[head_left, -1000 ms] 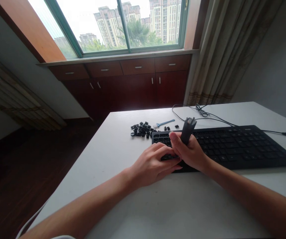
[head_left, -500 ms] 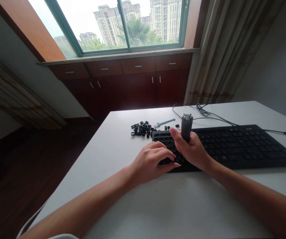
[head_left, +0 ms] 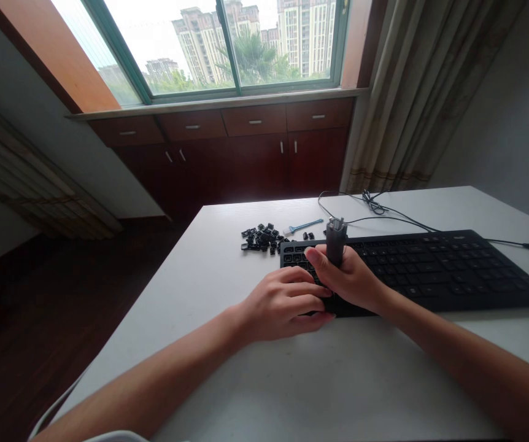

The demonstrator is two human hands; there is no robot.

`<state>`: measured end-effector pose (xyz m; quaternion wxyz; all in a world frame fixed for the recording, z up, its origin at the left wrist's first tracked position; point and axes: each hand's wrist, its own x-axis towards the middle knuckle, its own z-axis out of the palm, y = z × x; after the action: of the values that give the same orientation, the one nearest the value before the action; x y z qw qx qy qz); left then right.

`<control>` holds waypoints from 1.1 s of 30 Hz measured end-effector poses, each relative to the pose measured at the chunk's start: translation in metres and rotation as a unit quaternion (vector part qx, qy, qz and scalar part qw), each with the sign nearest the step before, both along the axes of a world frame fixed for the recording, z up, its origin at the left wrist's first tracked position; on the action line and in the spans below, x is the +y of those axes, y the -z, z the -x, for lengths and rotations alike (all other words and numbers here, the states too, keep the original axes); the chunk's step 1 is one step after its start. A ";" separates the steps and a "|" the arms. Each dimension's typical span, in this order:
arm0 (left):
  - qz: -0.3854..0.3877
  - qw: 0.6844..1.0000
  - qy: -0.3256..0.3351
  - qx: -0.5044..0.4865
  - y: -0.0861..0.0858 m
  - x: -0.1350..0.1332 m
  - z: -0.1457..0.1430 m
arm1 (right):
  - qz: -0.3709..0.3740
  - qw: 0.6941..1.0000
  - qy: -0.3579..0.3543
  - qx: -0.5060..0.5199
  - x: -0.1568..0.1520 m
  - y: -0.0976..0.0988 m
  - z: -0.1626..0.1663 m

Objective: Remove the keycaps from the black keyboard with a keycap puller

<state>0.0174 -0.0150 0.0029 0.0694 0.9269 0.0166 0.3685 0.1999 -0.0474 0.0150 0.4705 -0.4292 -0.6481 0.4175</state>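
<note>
A black keyboard (head_left: 434,267) lies across the white table (head_left: 292,380). My right hand (head_left: 354,279) is wrapped round a dark grey keycap-puller tool (head_left: 335,240), held upright over the keyboard's left end. My left hand (head_left: 283,304) rests on the keyboard's front left corner, its fingers curled and pressed down on the keys beside the right hand. What lies under the fingers is hidden.
A pile of loose black keycaps (head_left: 261,238) sits left of the keyboard's far corner, with a small blue brush (head_left: 304,227) beside it. The keyboard's cable (head_left: 375,209) loops behind. The table's left edge drops to a dark wooden floor; cabinets (head_left: 246,153) stand under the window.
The tool in my right hand has swung from tilted right to upright and shifted slightly left. My left hand stays on the keyboard's corner.
</note>
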 end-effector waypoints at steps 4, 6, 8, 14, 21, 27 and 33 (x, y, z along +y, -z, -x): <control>-0.031 0.999 0.010 0.027 -0.002 -0.002 0.002 | -0.004 1.000 -0.020 0.016 -0.002 0.000 -0.001; -0.038 0.999 0.005 0.036 -0.002 -0.002 0.001 | -0.019 1.000 -0.023 0.006 -0.003 -0.001 0.000; -0.039 0.998 0.001 0.048 -0.003 -0.002 0.000 | -0.030 0.999 -0.025 -0.016 -0.003 -0.003 0.003; -0.019 0.997 0.017 0.067 -0.004 -0.002 -0.001 | -0.018 0.994 0.063 -0.083 -0.003 -0.004 0.012; 0.020 1.000 0.012 0.014 -0.002 -0.003 -0.001 | 0.042 0.995 0.067 -0.054 -0.004 -0.004 0.013; 0.048 0.998 -0.015 -0.043 0.003 -0.002 0.000 | 0.012 0.998 0.057 -0.002 -0.004 -0.004 0.005; 0.073 0.997 -0.025 -0.024 0.003 0.001 0.000 | 0.006 0.997 0.024 -0.072 -0.002 -0.006 -0.003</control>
<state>0.0177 -0.0145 -0.0004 0.1276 0.9096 0.0648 0.3901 0.2028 -0.0495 0.0205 0.4294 -0.4767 -0.6673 0.3782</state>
